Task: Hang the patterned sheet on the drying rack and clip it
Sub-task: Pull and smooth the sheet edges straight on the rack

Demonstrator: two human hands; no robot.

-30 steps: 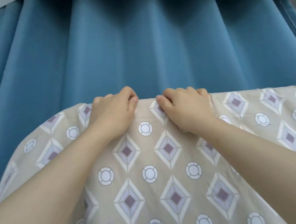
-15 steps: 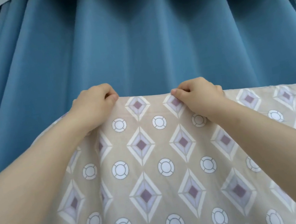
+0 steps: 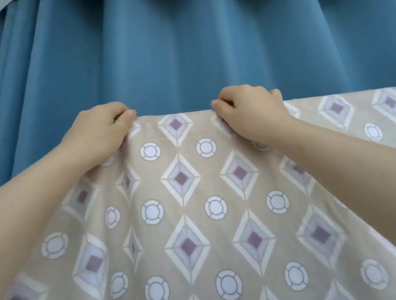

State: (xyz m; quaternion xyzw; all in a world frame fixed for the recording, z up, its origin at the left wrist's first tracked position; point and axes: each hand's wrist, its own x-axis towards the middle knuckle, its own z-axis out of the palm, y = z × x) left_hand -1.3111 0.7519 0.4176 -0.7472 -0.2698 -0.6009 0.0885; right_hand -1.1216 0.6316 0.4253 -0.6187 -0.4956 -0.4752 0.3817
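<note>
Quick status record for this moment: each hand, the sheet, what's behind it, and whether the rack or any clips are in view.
left hand: fingers curled, grips the sheet's top edge
right hand: grips the same edge, apart from the left
patterned sheet: beige with diamonds and circles, held up by its top edge, spreading down toward the camera
curtain: blue, pleated, behind the sheet
drying rack: not visible
clips: none in view

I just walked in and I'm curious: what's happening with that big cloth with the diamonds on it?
A person holds the patterned sheet up by its top edge. The left hand and the right hand each pinch that edge, set apart, with the cloth stretched between them. A blue curtain hangs behind. Nothing to hang it on or fasten it with shows in view.
</note>
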